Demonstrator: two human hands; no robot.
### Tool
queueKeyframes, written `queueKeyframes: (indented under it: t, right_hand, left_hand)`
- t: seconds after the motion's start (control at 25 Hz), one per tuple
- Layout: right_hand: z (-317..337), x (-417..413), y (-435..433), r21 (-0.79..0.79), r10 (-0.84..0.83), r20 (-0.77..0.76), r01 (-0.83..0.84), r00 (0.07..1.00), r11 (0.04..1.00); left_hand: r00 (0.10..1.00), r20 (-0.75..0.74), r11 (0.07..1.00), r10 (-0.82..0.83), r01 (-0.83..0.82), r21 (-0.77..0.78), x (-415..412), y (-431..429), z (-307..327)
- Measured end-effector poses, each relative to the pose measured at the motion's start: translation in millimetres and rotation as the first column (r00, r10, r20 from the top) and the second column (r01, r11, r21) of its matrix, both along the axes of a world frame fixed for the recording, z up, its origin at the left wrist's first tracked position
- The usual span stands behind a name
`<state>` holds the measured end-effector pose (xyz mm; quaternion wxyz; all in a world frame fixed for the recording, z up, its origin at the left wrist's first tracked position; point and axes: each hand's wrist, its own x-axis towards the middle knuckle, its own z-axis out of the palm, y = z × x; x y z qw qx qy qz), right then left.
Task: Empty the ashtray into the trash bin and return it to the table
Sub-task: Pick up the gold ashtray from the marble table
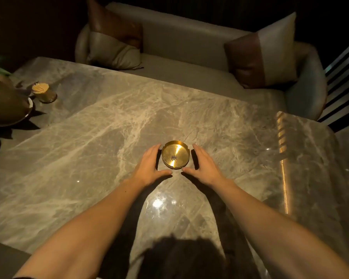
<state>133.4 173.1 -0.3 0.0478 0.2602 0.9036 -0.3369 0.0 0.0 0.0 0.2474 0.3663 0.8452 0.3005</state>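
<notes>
A round brass ashtray with a small dark speck of ash inside stands on the grey marble table, near its middle. My left hand curves beside the ashtray's left rim, fingers apart, a thin gap showing between palm and metal. My right hand mirrors it on the right side, also apart from the rim. Neither hand holds anything. No trash bin is in view.
At the table's left edge stand a toothpick jar, a dark dish on a plate and some green leaves. A pale sofa with two cushions runs behind the table. The room is dim.
</notes>
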Motion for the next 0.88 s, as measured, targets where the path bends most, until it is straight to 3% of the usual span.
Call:
queueKeyframes:
  t: [0.32, 0.72, 0.88]
  right_hand:
    - [-25.7, -6.3, 0.6, -0.021, -0.005, -0.062, 0.004, 0.998, 1.000]
    - [-31.2, -8.7, -1.7, -0.092, -0.069, -0.160, 0.055, 0.985, 0.994]
    - [-27.7, -8.3, -3.0, -0.211, -0.168, -0.186, 0.128, 0.968, 0.969]
  left_hand:
    - [1.000, 0.009, 0.984, 0.008, -0.009, 0.177, -4.7, 10.2, -17.6]
    - [0.995, 0.088, 0.978, 0.054, -0.071, 0.198, -9.9, 12.3, -29.0]
    - [0.985, 0.143, 0.971, 0.092, -0.120, 0.206, -12.7, 10.8, -22.3]
